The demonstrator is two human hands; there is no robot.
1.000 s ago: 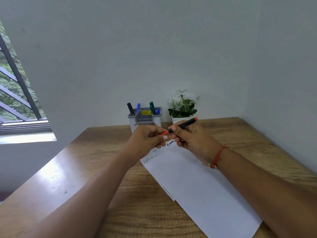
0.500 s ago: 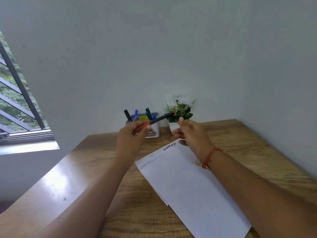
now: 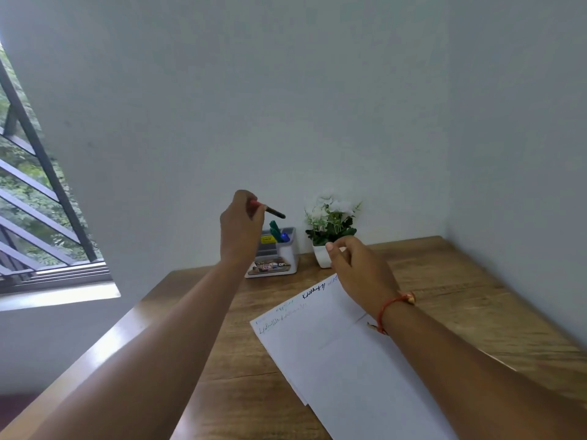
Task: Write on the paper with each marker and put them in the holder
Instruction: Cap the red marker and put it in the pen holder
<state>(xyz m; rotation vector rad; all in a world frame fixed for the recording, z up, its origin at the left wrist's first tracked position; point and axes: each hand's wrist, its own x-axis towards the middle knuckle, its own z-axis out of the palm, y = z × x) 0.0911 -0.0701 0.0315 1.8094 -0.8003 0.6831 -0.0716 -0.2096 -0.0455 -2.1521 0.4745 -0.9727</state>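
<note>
The marker [image 3: 270, 212] is held pinched in the left hand [image 3: 242, 227], raised above the holder [image 3: 287, 258], which stands at the far edge of the tabletop [image 3: 222, 392]. The marker's long axis is noted as near level, its dark end tilted slightly down and rightward over the holder. The left hand is judged the nearer; a downward turn of the marker would be required. The right hand [image 3: 359, 268] is loosely curled, nothing held, over the far corner of the paper [image 3: 343, 369].
</note>
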